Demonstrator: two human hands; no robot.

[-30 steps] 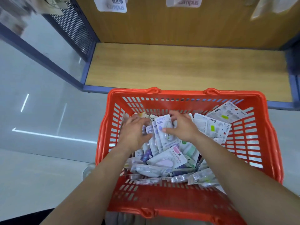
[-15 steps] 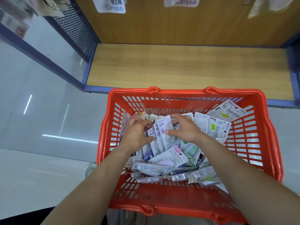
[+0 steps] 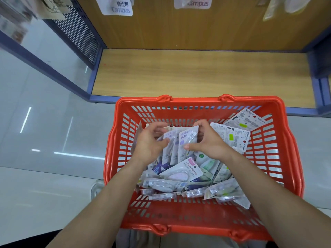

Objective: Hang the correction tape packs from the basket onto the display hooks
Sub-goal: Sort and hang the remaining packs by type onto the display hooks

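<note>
An orange plastic basket (image 3: 114,140) in front of me holds several correction tape packs in white, purple and green card packaging. My right hand (image 3: 208,140) pinches a small upright bunch of packs (image 3: 186,144), thumb on the near side and fingers over the top edge. My left hand (image 3: 150,144) curls around the left side of the same bunch, fingers bent and touching the packs. More packs (image 3: 180,173) lie loose under both hands. Two hung packs (image 3: 117,6) show at the top on the wooden display back.
A wooden shelf board (image 3: 197,74) with blue edging lies beyond the basket. A perforated metal side panel (image 3: 77,31) stands at the left of it. Glossy grey floor (image 3: 35,122) spreads to the left. More hung packaging (image 3: 279,8) is at the top right.
Both hands have lifted the bunch of packs a little and tilted it more upright. My left hand's fingers have spread and shifted on the left side of the bunch.
</note>
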